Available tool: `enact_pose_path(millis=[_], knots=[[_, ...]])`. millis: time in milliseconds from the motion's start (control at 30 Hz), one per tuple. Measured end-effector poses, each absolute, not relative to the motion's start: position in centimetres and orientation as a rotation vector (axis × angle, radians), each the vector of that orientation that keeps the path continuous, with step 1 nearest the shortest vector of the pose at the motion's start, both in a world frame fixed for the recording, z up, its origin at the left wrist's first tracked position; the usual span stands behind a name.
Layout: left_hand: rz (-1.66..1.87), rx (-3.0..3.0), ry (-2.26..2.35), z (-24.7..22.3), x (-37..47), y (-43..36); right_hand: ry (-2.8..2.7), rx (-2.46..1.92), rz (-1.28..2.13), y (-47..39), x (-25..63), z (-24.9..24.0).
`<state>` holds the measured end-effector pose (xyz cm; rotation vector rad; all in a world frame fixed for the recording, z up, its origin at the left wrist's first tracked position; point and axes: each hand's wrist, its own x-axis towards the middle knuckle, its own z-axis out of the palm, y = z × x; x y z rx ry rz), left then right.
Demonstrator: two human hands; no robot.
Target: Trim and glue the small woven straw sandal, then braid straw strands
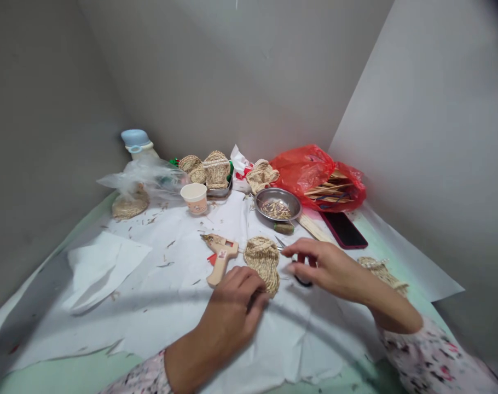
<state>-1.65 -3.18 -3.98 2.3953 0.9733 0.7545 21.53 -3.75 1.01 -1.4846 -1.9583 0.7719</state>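
A woven straw piece (262,260), narrowed at its middle and with a braided top, lies flat on the white sheet in front of me. My left hand (236,303) is closed at its lower end, fingers curled over the edge with the thumb on the near side; the fingertips are partly hidden. To the right, my right hand (320,268) hovers with thumb and forefinger apart and nothing visible between them. Under it lie scissors with a black handle (304,282), partly covered by the hand. A beige glue gun (222,254) rests left of the straw piece.
Behind stand a paper cup (195,199), a metal bowl (277,203) with straw bits, and a red bag (314,172) of straw strips. A phone (345,230) and another woven piece (382,273) lie right. Folded white paper (105,268) lies left. Grey walls enclose the table.
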Motion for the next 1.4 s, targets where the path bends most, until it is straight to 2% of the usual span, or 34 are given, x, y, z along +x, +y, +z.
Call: enact_pose_path(millis=[100, 200, 300, 600, 967, 1167, 1400], knots=[[0.869, 2.414, 1.016, -2.8, -2.0, -2.3, -1.833, -1.587, 0.510, -2.0, 20.6, -1.2], [0.993, 2.396, 1.110, -1.4, -2.1, -0.7, -1.802, -1.545, 0.472, -1.0, 19.4, -2.7], [0.914, 2.441, 1.165, -0.6, -1.6, 0.7, -1.781, -1.479, 0.475, -0.9, 18.4, -3.4], [0.783, 2.500, 1.256, -2.4, -0.4, 2.6, -1.841, -1.437, 0.337, -1.1, 17.5, -4.7], [0.871, 2.459, 1.233, -3.1, -0.6, 3.0, -1.831, -1.372, 0.297, -0.6, 17.4, -6.0], [1.101, 2.078, 1.303, -2.8, -1.0, 3.0, -1.717, -1.314, 0.199, -0.9, 17.4, -5.8], [1.042, 1.769, 1.249, -1.9, -0.9, 1.9, -1.587, -1.213, 0.051, -1.7, 17.2, -5.1]])
